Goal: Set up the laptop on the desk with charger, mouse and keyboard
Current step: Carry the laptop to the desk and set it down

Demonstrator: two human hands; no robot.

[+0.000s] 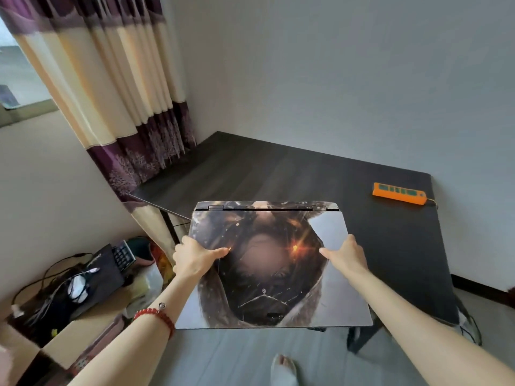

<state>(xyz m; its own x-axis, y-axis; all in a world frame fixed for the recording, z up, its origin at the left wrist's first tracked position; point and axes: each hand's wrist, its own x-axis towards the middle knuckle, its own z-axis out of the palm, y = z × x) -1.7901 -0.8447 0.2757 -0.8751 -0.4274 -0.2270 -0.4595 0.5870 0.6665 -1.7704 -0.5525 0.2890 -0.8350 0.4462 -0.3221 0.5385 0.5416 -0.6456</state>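
Above dark woodgrain desk, glossy flat laptop.

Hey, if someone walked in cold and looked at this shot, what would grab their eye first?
First the closed laptop in the middle, its lid covered with a dark printed picture, held by the left hand and right hand at its two sides above the near edge of the dark desk. Next, the bright orange power strip at the desk's far right, then the purple and cream curtain at upper left.

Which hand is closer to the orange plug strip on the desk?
The right hand. It grips the laptop's right edge, on the same side as the orange power strip; the left hand holds the far edge.
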